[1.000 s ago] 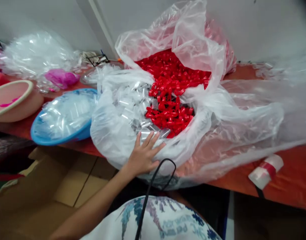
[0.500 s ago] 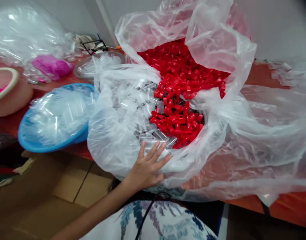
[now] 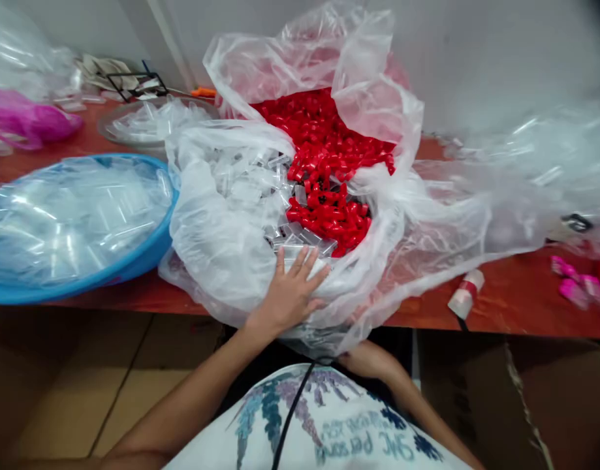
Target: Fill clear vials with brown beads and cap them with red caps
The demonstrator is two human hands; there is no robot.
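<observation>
Left hand [image 3: 284,299] on bag [image 3: 202,215] (fingers [image 3: 305,264] spread), red pieces [image 3: 331,220]

The fingers of your right hand [image 3: 363,360] disappear beneath the hanging edge of the plastic bag [image 3: 196,215], so you can't tell what they grip. Your left hand [image 3: 288,295] hides part of that bag. The left edge crops your blue basin [image 3: 150,247] and pink bundle [image 3: 42,123]; the clear plastic [image 3: 544,150] far right blurs out.

blue basin [image 3: 142,258] blocks left of bag [image 3: 206,222]
</observation>
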